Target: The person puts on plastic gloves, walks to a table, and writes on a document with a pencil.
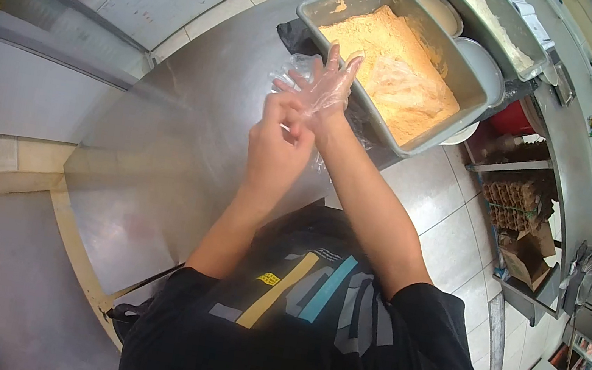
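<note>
Over the steel surface (187,92) left of a gray tub (443,129), a bare left hand (282,137) pinches the clear glove (330,97) on the right hand (327,86), its fingers spread open; orange powder (383,37) lies inside the tub, a bin (485,37) to its right.

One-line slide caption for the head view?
Bare left hand touching clear plastic glove on right hand beside gray rectangular tub of orange powder.

Black T-shirt (314,368), coloured chest stripes (279,290), clear glove (330,92)
</note>
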The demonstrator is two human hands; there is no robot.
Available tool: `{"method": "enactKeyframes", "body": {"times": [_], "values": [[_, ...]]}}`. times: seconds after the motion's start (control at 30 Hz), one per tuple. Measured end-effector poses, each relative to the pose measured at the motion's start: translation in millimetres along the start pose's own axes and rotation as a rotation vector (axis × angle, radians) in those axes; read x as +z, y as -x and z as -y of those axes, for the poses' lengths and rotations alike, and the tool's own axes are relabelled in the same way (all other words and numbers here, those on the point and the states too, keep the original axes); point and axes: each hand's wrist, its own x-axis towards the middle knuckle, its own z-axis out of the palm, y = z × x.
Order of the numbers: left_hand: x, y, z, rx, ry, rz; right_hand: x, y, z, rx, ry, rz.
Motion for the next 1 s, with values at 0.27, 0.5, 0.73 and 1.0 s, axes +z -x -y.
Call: {"method": "enactKeyframes", "body": {"times": [0.27,0.5,0.73,1.0], "values": [[7.8,-33.2,22.3,0.313,-0.124,-0.093,-15.4,-22.3,-20.5,0.263,0.232,-0.162],[18.3,-3.3,19.0,0.416,-0.064,0.096,-37.9,-9.3,-17.3,0.248,0.257,0.083],[11.0,20.8,28.5,0.257,-0.102,0.018,-9.9,10.0,-13.2,0.139,0.008,-0.111],[10.3,50.7,62.0,0.147,0.041,0.308,-37.0,1.6,3.2,0.168,0.03,0.238]]}}
